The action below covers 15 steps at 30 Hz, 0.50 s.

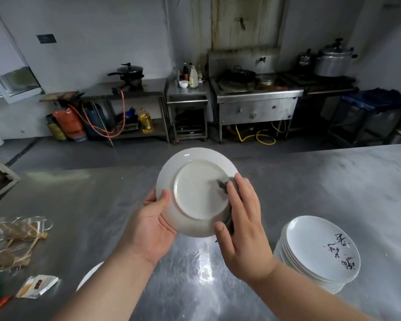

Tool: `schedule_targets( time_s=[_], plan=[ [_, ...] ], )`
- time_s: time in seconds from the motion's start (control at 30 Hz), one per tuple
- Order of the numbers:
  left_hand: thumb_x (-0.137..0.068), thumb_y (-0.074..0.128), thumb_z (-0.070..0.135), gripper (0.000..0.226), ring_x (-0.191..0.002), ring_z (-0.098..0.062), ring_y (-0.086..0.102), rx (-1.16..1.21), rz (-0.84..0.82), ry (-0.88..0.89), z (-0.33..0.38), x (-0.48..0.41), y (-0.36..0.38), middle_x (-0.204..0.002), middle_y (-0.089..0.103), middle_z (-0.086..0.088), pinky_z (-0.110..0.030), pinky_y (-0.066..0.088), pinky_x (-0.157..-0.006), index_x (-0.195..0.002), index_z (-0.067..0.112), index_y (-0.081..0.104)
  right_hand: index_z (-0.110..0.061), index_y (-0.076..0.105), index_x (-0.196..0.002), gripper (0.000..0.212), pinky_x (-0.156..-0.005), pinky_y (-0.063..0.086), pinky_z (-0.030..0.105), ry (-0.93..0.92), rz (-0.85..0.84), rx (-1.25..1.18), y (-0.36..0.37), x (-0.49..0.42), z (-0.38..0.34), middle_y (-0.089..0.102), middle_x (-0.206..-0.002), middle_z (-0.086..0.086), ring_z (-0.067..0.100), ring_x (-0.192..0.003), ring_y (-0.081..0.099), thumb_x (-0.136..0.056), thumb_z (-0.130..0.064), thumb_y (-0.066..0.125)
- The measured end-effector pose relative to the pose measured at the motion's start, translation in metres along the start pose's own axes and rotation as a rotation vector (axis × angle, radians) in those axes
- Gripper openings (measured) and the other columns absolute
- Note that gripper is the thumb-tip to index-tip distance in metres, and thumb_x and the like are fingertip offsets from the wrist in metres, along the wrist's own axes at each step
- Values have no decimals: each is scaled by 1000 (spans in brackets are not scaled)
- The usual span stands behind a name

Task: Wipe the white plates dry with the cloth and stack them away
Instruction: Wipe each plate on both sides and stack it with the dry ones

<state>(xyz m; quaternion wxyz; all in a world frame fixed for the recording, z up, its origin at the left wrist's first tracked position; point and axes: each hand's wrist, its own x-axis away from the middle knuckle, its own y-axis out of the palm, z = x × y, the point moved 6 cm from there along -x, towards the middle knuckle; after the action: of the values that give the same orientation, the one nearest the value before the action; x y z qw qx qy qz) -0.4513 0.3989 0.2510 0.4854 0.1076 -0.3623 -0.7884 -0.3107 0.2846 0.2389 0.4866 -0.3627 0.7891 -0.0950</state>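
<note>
I hold a white plate (196,188) upright above the steel table (102,195), its underside facing me. My left hand (152,224) grips its lower left rim, thumb on the back. My right hand (242,224) presses a dark grey cloth (225,185) against the plate's right side; most of the cloth is hidden under the fingers. A stack of several white plates (317,253) with dark painted marks on the top one stands to the right. The edge of another white plate (89,274) shows under my left forearm.
Clear plastic wrapping with straw ties (14,237) and a small foil packet (37,286) lie at the table's left. Beyond the table are a floor gap, steel counters, a wok stove (255,93), gas cylinders (70,123) and pots.
</note>
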Motion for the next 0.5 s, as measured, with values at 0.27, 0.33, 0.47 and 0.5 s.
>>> schedule_targets(
  time_s=[0.27, 0.33, 0.47, 0.5],
  plan=[
    [-83, 70, 13, 50, -114, -31, 72, -163, -128, -210, -7, 12, 10, -129, 71, -17, -51, 61, -87, -133, 10, 68, -22, 73, -130, 41, -114, 47, 41, 192, 1, -237, -24, -68, 35, 61, -143, -14, 9, -136, 55, -93, -5, 68],
    [-96, 55, 27, 47, -123, -30, 68, -195, -103, -201, -2, 9, 11, -134, 69, -16, -50, 53, -102, -138, 9, 63, -25, 72, -131, 40, -114, 46, 42, 152, -79, -236, -23, -76, 31, 60, -145, -15, 8, -138, 54, -93, -15, 67],
    [-100, 48, 26, 46, -126, -33, 66, -117, -61, -148, -1, 4, 3, -136, 67, -18, -53, 51, -106, -139, 5, 61, -18, 51, -153, 58, -123, 32, 40, 112, -112, -155, -11, -45, 11, 38, -163, -7, 16, -153, 33, -99, -35, 61],
    [-99, 49, 26, 46, -126, -33, 66, -91, -49, -145, -1, 4, -1, -136, 67, -19, -53, 51, -105, -139, 5, 61, -14, 47, -155, 62, -124, 30, 40, 83, -107, -130, -6, -32, 4, 34, -165, -2, 21, -155, 30, -100, -38, 59]
  ],
)
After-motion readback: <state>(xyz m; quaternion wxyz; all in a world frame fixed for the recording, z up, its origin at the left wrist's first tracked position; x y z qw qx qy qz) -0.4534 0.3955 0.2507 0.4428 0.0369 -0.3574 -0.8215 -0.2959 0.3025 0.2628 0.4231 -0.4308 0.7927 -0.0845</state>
